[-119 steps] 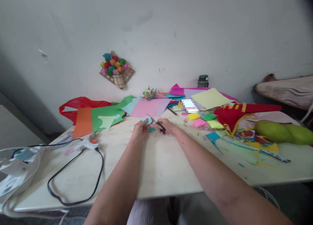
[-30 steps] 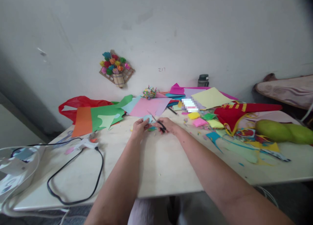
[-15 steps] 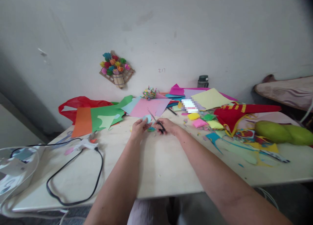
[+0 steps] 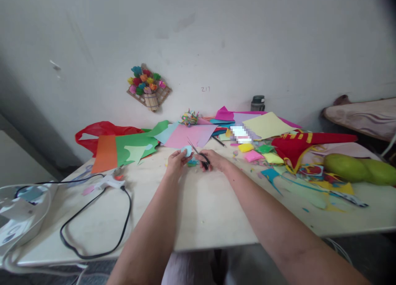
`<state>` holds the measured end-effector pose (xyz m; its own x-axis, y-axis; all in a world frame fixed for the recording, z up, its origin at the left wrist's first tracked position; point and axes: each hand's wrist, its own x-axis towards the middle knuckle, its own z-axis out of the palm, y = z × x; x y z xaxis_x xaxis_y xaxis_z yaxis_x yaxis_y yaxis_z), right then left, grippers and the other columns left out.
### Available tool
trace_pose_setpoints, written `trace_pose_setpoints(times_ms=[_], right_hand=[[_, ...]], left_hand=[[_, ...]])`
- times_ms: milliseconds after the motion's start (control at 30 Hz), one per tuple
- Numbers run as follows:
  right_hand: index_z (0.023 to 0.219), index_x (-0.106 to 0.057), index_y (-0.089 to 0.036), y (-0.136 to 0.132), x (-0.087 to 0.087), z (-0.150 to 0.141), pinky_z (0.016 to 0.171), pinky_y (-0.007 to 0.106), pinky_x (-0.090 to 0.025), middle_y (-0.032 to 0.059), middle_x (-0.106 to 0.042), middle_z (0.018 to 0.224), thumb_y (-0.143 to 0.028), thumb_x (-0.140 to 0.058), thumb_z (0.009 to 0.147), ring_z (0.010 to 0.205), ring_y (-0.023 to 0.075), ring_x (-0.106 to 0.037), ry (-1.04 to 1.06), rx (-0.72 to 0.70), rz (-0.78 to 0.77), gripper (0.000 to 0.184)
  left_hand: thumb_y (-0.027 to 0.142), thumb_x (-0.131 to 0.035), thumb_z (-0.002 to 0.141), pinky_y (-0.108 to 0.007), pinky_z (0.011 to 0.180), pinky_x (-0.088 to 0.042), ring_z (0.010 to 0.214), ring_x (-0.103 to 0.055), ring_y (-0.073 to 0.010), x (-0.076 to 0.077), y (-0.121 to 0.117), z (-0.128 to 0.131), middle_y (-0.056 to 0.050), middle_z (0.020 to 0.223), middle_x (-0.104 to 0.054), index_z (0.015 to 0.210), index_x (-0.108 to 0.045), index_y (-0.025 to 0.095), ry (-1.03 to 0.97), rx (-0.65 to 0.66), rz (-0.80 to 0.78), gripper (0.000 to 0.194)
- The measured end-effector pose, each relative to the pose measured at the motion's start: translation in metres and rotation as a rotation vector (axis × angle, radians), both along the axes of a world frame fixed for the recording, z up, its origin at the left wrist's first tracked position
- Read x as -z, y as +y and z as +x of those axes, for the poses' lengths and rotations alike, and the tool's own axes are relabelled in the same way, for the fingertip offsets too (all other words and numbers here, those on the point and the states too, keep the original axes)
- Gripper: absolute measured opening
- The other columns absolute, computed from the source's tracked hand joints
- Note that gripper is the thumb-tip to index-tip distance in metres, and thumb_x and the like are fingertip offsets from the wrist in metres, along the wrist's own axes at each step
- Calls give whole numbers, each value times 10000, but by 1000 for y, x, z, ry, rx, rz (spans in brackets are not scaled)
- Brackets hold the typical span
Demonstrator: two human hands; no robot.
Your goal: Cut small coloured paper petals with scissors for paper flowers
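Between the fingers of my left hand (image 4: 177,162) is a small light-blue piece of paper (image 4: 187,150). My right hand (image 4: 213,159) is closed round the black handles of a pair of scissors (image 4: 204,159). The blades point up and to the left, close beside the blue paper; whether they touch it I cannot tell. Under and between the hands lie small blue scraps (image 4: 193,163). Just beyond them a pink sheet of paper (image 4: 188,135) lies flat, and a dark pen (image 4: 219,141) rests to its right.
On the left are a white hot-glue gun (image 4: 113,182) with a looping black cord, and orange (image 4: 105,153) and green sheets. To the right lie coloured packets (image 4: 253,155), paper scraps, red cloth (image 4: 287,148) and green fruit (image 4: 343,167). A dark bottle (image 4: 258,103) stands by the wall.
The view has shifted very slightly. The scissors and the blue paper stay in my hands in nearly the same place, with the scissor handles perhaps turned a little.
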<state>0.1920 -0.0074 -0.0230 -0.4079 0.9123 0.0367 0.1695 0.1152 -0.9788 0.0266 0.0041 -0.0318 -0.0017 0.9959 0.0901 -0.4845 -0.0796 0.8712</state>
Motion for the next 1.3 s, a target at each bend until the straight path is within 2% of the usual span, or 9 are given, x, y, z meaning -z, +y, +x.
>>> trace_pose_setpoints(times_ms=[300,433,733,1300], right_hand=[[769,-519,-156,3,3,-1,285,149,-305,-29,-564,551,-455,-578,769,382,69,-523,-22,-4,19,305],[771,-513,-158,1,1,-1,290,147,-313,-37,-554,545,-422,-631,727,388,71,-525,-42,12,12,292],[762,-512,-159,1,1,-4,280,146,-298,-35,-538,523,-422,-650,706,378,74,-515,-69,20,30,302],[745,-499,-164,-2,-3,-4,278,151,-295,-24,-545,536,-481,-624,709,380,79,-510,-51,24,9,343]], left_hand=[[136,-696,624,-265,629,-531,694,-672,-192,0,1,1,-68,668,-668,670,-576,102,-28,-15,2,133],[125,-681,623,-251,595,-525,694,-674,-197,0,1,0,-56,650,-657,649,-559,112,-40,-27,1,125],[145,-698,590,-225,529,-497,602,-638,-156,1,2,3,-47,607,-639,635,-560,120,-4,-33,-19,148],[138,-710,573,-256,595,-510,590,-620,-137,2,3,3,-23,601,-614,601,-525,126,-30,-31,-2,188]])
